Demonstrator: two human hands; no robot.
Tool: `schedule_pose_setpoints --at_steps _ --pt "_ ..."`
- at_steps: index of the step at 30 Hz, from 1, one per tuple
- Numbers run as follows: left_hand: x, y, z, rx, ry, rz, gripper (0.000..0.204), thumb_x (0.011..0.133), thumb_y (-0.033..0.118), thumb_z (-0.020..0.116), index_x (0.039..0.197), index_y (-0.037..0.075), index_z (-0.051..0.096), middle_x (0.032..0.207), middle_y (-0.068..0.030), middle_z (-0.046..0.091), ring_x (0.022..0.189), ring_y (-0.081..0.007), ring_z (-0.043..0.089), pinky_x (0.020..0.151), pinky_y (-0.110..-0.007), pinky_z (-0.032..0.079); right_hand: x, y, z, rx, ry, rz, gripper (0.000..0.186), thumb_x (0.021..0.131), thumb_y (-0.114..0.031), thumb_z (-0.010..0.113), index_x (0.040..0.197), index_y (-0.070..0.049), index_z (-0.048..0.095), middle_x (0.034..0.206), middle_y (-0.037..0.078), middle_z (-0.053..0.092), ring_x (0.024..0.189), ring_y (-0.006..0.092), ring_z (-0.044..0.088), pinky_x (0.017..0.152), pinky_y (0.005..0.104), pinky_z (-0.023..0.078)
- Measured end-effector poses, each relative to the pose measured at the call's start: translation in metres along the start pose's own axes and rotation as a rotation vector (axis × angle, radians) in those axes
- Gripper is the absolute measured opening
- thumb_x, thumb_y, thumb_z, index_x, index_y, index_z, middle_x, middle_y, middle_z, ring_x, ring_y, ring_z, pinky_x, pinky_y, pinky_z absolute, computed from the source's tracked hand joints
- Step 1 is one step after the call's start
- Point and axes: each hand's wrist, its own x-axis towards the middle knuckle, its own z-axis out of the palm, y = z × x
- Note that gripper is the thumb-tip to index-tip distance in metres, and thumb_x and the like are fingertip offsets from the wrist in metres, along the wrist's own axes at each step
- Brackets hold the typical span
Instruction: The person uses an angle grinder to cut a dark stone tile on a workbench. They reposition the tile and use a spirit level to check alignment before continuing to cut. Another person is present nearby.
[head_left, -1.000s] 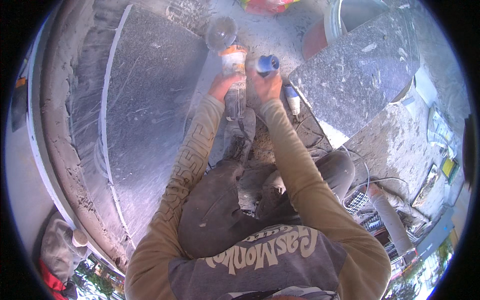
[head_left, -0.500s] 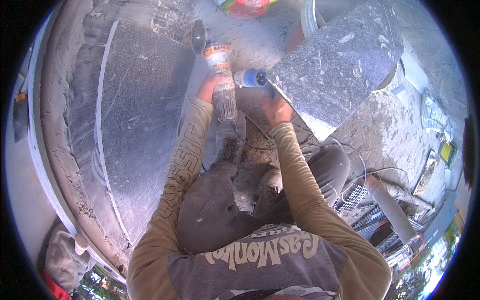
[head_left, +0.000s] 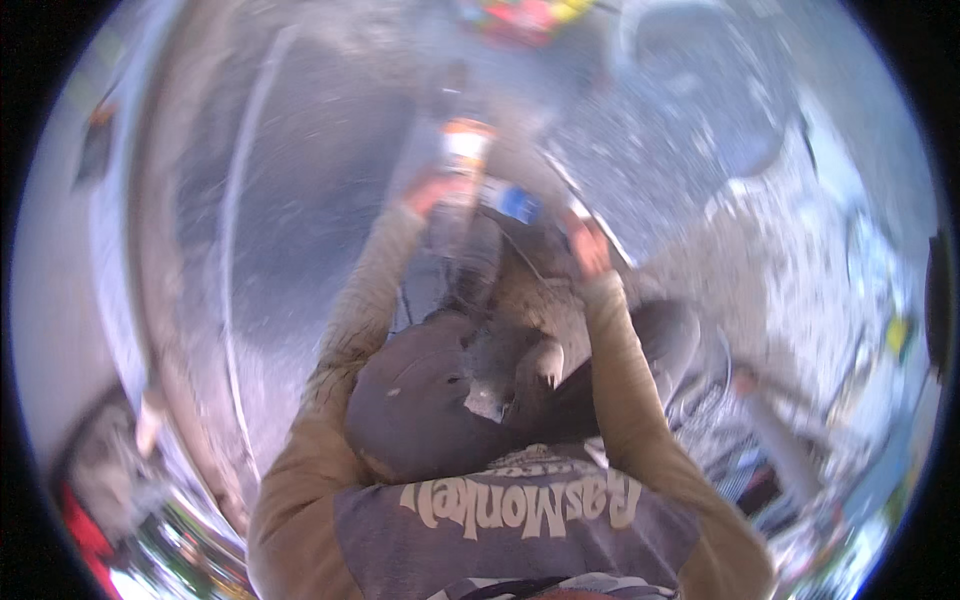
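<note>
My left hand (head_left: 432,192) is closed round a long, pale, bottle-shaped thing (head_left: 466,148) with an orange band and a clear-looking ribbed lower end. It stands nearly upright in the picture, and motion blur hides its exact kind. Close beside it, on the right, is a blue and white round plug (head_left: 514,201); I cannot tell whether it touches. My right hand (head_left: 590,250) is at the lower left edge of a dusty grey panel (head_left: 680,130). Its fingers point away from me but are smeared, so their grip cannot be told.
A large grey slab (head_left: 310,190) with a pale edge spans the left side. Between my legs lies a thin cable (head_left: 525,262) on dirty ground. A red and yellow bag-like thing (head_left: 525,18) sits at the far edge. Metal mesh and rods (head_left: 735,465) are at the lower right.
The view has shifted and blurred. My right hand has come out from beneath the panel's edge and moved right and nearer to me. My left hand still grips the bottle-shaped thing.
</note>
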Motion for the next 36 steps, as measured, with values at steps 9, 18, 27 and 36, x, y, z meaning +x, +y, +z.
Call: schedule_pose_setpoints --at_steps 9,18,27,36 --pt "-0.075 0.035 0.052 0.027 0.072 0.146 0.038 0.080 0.021 0.077 0.112 0.005 0.065 0.094 -0.0071 0.068 0.080 -0.0205 0.067 0.072 -0.034 0.055 -0.030 -0.061 0.005 0.657 -0.227 0.242 0.068 0.100 -0.053 0.057 0.149 -0.008 0.046 0.149 0.013 0.048 0.139 0.0280 0.043 0.117 0.0483 0.033" --pt "-0.085 0.059 0.039 0.009 0.124 0.214 0.034 0.083 0.022 0.075 0.111 0.005 0.065 0.093 -0.0081 0.068 0.079 -0.0215 0.068 0.071 -0.035 0.056 -0.023 -0.045 -0.010 0.395 -0.154 0.125 0.064 0.099 -0.047 0.058 0.150 -0.008 0.049 0.154 0.013 0.044 0.137 0.0273 0.046 0.116 0.0485 0.033" --pt "-0.135 0.076 0.044 -0.017 0.144 0.175 0.032 0.086 0.022 0.073 0.111 0.005 0.065 0.092 -0.0090 0.069 0.078 -0.0226 0.069 0.070 -0.035 0.058 -0.037 -0.044 0.012 0.077 -0.260 -0.051 0.054 0.096 -0.027 0.066 0.142 -0.002 0.053 0.143 0.014 0.053 0.123 0.0228 0.058 0.104 0.0395 0.045" --pt "-0.109 0.107 0.049 -0.097 -0.176 -0.207 0.029 0.089 0.022 0.071 0.111 0.005 0.065 0.090 -0.0099 0.070 0.077 -0.0237 0.070 0.070 -0.036 0.059 -0.099 -0.107 0.046 -0.069 0.369 -0.313 0.047 0.078 -0.027 0.087 0.116 -0.005 0.072 0.105 0.013 0.077 0.096 0.0230 0.075 0.086 0.0378 0.057"
